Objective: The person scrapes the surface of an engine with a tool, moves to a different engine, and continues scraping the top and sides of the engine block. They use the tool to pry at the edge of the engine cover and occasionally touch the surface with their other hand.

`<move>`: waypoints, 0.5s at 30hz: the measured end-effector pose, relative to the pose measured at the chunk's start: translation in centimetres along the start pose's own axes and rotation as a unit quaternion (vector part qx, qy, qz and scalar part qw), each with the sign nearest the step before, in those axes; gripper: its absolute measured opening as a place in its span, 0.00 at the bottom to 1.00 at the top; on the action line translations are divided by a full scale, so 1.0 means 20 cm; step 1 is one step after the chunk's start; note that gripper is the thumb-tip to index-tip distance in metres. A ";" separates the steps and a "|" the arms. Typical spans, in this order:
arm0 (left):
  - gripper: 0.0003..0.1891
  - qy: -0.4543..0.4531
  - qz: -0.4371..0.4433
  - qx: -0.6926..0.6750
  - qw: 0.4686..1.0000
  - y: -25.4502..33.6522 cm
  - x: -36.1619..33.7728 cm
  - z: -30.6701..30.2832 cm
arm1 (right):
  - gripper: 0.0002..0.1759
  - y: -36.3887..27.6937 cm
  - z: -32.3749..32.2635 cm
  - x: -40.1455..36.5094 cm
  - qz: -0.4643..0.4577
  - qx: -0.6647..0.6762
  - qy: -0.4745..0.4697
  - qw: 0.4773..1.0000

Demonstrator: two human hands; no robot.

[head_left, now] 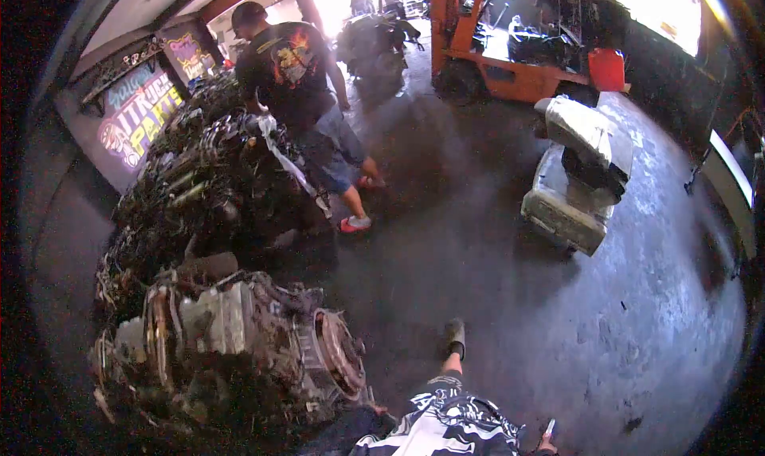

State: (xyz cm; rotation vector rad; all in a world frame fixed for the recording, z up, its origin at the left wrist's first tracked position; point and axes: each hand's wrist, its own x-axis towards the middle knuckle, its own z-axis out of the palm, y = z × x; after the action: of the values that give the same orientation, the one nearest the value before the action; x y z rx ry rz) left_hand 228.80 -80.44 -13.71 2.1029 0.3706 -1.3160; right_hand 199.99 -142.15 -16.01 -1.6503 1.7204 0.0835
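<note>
At the bottom edge, right of the patterned black and white shirt, my right hand (547, 442) is closed around a small light-coloured object (551, 426), too small to name. Left of the shirt, a small part of my left hand (378, 410) shows beside a dark sleeve; its fingers are too dark and blurred to make out. The nearest thing to it is a large greasy engine (231, 336) with a round brown flywheel end (340, 354).
More engines (191, 177) are piled at the left, with a person (295, 81) in a dark shirt beside them. An orange forklift (502, 73) and a red container (606, 69) stand at the back. A worn seat (570, 193) rests on the floor at the right.
</note>
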 end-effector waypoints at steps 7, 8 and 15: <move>0.24 0.012 -0.020 0.020 1.000 0.49 0.36 -0.53 | 0.31 -0.81 0.29 0.29 0.015 -0.025 0.027 0.999; 0.24 0.022 0.005 0.027 0.999 0.65 0.46 -0.65 | 0.32 -0.95 0.35 0.37 0.009 -0.025 0.032 0.999; 0.21 0.146 0.145 -0.130 0.970 1.95 0.78 -1.42 | 0.39 -2.55 0.33 0.36 -0.041 -0.003 0.051 0.998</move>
State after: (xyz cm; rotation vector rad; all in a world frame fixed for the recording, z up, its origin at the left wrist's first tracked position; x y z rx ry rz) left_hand 276.95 -93.57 -4.77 2.0340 0.3224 -0.7482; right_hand 248.93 -153.54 -2.74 -1.7541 1.7265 -0.0340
